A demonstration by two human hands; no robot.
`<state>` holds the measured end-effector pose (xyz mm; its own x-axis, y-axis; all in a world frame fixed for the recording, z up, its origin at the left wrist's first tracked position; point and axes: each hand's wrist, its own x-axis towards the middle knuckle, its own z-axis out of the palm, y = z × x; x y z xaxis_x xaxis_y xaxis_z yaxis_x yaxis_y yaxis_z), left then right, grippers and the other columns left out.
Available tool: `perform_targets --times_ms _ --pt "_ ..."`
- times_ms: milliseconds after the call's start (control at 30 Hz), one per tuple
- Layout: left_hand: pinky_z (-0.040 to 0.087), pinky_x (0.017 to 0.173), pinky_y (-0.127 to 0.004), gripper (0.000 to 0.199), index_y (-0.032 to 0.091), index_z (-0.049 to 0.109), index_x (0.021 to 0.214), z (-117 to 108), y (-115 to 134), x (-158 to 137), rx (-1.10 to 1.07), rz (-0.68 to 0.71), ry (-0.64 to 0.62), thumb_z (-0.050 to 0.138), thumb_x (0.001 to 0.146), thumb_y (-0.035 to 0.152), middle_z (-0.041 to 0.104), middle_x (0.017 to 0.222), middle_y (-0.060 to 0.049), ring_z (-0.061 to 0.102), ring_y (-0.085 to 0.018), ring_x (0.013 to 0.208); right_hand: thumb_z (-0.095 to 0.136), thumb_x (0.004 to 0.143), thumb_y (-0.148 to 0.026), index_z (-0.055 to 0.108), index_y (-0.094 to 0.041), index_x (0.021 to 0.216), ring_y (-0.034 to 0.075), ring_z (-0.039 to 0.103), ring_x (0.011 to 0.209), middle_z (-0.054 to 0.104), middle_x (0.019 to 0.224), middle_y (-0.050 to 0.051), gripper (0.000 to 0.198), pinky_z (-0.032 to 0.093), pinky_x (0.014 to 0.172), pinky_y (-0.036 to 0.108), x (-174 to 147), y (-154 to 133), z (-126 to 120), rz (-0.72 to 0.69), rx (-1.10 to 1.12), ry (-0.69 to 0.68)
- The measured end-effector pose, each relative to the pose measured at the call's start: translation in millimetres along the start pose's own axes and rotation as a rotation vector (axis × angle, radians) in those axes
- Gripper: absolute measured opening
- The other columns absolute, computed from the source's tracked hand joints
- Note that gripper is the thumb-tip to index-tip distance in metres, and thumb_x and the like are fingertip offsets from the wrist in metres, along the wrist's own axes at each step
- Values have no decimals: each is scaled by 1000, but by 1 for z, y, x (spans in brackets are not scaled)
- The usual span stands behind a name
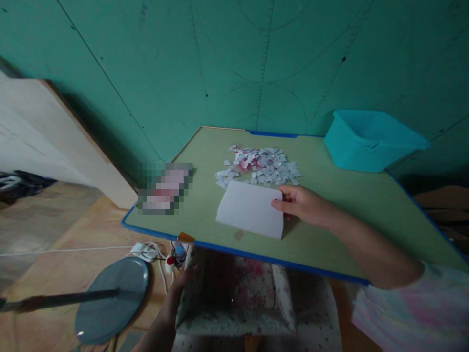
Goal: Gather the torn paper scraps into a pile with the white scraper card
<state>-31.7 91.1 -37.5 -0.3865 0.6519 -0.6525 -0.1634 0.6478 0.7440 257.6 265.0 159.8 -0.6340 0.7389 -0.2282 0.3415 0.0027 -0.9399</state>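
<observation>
My right hand (298, 203) grips the right edge of a sheet of white paper (251, 208) between thumb and fingers. The sheet is slightly bowed and sits low over the table's near half. Just beyond it lies a loose heap of small cut paper pieces (273, 166), some tinted pink. Below the table's front edge, my left hand (186, 276) is closed round the left side of an open, stained whitish box (234, 322) with pink and dark marks inside. That hand is dim and only part of its fingers shows.
A turquoise plastic bin (351, 146) stands at the back right of the green table (366, 215), which has blue edging. A blurred-out flat item (164, 190) lies at the left. On the floor are a round grey base with a pole (113, 303) and white cables (159, 252).
</observation>
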Motion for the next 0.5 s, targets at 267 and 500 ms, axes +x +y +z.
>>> perform_targets --times_ms 267,500 --pt "54 67 -32 17 20 55 64 1 34 -22 8 -21 54 68 56 12 65 58 0 65 -23 80 55 77 -40 47 -17 78 8 50 56 52 68 -2 24 41 48 21 -10 -7 14 -6 -58 -191" --pt "55 68 -28 21 24 58 71 9 33 -61 -85 -10 6 67 55 36 70 69 -4 62 -28 98 55 77 -39 48 -18 78 9 51 59 52 69 -2 22 41 50 21 -13 -9 13 -35 -37 -244"
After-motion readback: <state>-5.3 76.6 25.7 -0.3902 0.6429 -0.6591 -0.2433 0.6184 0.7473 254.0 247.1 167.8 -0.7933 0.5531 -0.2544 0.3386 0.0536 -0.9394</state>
